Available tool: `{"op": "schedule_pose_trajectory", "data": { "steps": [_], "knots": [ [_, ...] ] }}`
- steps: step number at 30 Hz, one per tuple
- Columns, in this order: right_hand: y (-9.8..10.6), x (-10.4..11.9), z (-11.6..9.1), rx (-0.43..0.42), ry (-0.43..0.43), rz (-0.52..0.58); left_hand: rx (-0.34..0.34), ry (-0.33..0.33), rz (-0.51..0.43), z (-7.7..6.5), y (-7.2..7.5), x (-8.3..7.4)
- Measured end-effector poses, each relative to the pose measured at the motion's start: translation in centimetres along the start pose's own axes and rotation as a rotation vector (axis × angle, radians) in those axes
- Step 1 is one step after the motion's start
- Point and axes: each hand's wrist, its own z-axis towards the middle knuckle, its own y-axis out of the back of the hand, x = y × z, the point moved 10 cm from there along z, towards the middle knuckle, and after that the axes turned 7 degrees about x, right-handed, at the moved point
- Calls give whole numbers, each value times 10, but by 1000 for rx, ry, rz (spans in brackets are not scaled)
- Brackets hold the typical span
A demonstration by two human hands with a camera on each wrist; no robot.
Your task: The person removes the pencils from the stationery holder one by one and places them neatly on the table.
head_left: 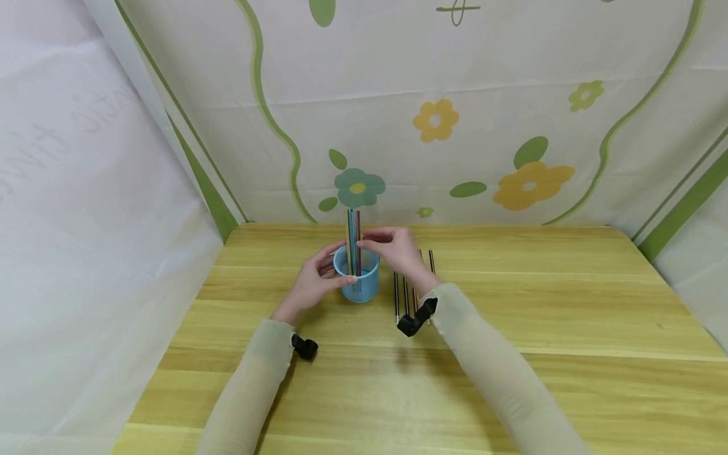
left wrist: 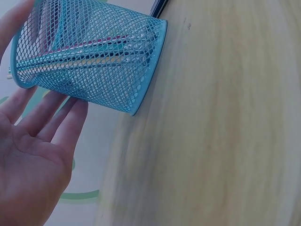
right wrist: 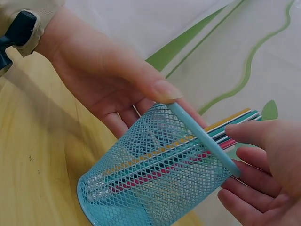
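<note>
Inside cup (head_left: 368, 287) | pencils (head_left: 351, 229) upright, long axes roughly vertical | grip: left hand (head_left: 310, 281) holds cup; right hand (head_left: 400, 250), can't tell

– Which colours do you have at the cup (head_left: 366, 289)?
– I see it light blue, with a mesh pattern of small diamonds. The upright sticks (head_left: 350, 229) in it are yellow, teal and pinkish red, with white lines among them.
– And outside of it?
– The loose sticks (head_left: 396, 294) look to me mainly black. The surface (head_left: 352, 392) has a yellow-brown wood grain.
– The cloth (head_left: 364, 76) also, please.
– White, printed with green wavy lines (head_left: 258, 63), green leaves (head_left: 531, 152), orange flowers (head_left: 446, 120) and one teal flower (head_left: 344, 180), yellow in its centre. The sleeves (head_left: 500, 366) are pale beige.
</note>
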Motion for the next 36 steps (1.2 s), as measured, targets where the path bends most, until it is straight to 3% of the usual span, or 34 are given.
{"op": "schedule_pose_trajectory", "data": {
  "steps": [36],
  "knots": [
    [-13,-5,5,-33,66,-26,-6,10,-6,-1,1,2]
  ]
}}
